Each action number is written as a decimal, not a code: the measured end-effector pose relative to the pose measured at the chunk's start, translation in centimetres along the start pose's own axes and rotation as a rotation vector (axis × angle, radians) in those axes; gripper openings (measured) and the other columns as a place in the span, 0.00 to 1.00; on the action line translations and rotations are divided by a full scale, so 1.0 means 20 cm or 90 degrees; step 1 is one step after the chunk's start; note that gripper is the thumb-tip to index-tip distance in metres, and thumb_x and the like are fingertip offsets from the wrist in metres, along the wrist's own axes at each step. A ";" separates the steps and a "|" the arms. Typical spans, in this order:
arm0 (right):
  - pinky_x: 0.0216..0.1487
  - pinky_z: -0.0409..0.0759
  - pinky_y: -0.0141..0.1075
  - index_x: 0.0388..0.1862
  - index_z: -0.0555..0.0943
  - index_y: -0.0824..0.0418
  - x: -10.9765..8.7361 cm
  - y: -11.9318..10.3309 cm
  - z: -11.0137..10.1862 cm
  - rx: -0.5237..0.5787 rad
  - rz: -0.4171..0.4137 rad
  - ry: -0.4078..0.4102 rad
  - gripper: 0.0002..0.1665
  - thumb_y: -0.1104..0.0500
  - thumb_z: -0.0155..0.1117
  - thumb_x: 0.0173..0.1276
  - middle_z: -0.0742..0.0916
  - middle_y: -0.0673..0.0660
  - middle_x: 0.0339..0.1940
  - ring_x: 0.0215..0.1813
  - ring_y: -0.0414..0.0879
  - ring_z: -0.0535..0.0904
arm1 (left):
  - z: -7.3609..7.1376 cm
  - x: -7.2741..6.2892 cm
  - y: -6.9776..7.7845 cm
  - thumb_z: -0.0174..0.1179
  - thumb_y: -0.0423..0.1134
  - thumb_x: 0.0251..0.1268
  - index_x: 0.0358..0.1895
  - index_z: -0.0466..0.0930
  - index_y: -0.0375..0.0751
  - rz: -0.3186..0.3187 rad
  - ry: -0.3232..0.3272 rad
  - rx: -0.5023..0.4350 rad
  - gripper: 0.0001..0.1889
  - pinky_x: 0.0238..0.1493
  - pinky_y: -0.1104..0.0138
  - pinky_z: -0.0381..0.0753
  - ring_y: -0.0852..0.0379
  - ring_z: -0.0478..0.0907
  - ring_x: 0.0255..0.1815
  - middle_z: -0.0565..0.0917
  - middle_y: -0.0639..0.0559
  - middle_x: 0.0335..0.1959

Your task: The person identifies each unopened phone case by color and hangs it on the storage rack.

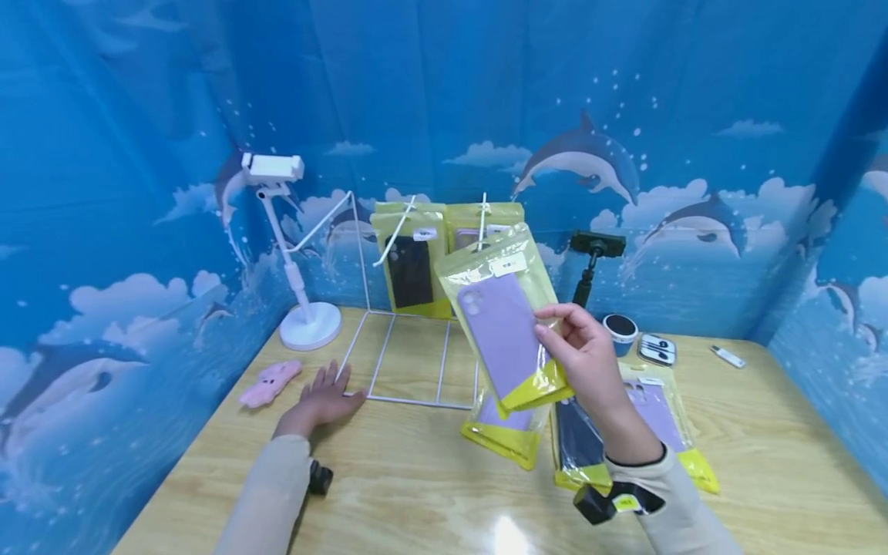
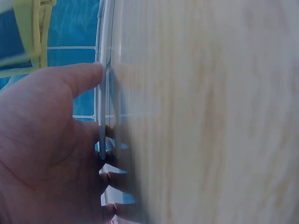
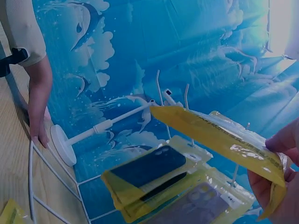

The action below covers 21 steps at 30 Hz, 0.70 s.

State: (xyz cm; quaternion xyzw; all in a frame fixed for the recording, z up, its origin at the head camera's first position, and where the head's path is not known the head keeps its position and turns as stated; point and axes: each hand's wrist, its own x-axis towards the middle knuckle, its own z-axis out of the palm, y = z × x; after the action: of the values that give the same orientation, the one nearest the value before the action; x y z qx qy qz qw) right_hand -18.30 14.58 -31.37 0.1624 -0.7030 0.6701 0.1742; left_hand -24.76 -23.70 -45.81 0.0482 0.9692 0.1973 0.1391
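In the head view my right hand (image 1: 583, 347) pinches the right edge of a purple phone case in a clear and yellow pouch (image 1: 499, 324). It holds the pouch tilted in front of the right hook of a white wire rack (image 1: 409, 401). In the right wrist view the pouch (image 3: 219, 140) shows edge-on, between thumb and fingers. My left hand (image 1: 326, 401) rests with extended fingers on the rack's front left corner; its thumb (image 2: 88, 77) touches the wire. A dark phone case pouch (image 1: 412, 270) hangs on the rack beside another purple one (image 1: 466, 235), partly hidden.
More pouches (image 1: 655, 408) lie at the right, partly under my right forearm. A white phone stand (image 1: 310, 325), pink item (image 1: 270, 383), black stand (image 1: 586, 281), round container (image 1: 620, 331), earphone case (image 1: 656, 349) and white stick (image 1: 728, 356) stand or lie around the table.
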 end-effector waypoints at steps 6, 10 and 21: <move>0.21 0.72 0.26 0.45 0.79 0.65 0.07 0.08 0.00 0.001 0.068 0.005 0.10 0.63 0.63 0.66 0.70 0.51 0.19 0.21 0.40 0.66 | 0.01 -0.01 0.00 0.40 0.59 0.71 0.74 0.43 0.30 -0.001 -0.007 0.001 0.41 0.66 0.34 0.35 0.29 0.31 0.72 0.37 0.28 0.73; 0.22 0.67 0.26 0.46 0.79 0.66 0.16 0.13 0.04 -0.028 0.069 0.025 0.11 0.64 0.63 0.65 0.69 0.51 0.20 0.22 0.41 0.62 | 0.01 -0.01 -0.01 0.40 0.60 0.71 0.74 0.42 0.30 -0.002 -0.010 0.003 0.42 0.66 0.34 0.34 0.29 0.31 0.72 0.36 0.28 0.73; 0.25 0.70 0.26 0.50 0.77 0.65 0.34 0.26 0.09 -0.081 0.099 0.025 0.14 0.63 0.61 0.67 0.73 0.52 0.30 0.26 0.40 0.68 | 0.00 0.00 0.01 0.40 0.60 0.71 0.73 0.42 0.29 0.003 -0.011 0.001 0.42 0.65 0.34 0.34 0.28 0.31 0.72 0.36 0.27 0.73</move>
State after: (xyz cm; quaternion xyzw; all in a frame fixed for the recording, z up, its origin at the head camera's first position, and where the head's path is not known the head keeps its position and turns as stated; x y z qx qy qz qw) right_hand -26.75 13.13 -32.93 0.0829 -0.7508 0.6389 0.1455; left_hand -24.82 -23.56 -45.84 0.0525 0.9681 0.1962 0.1469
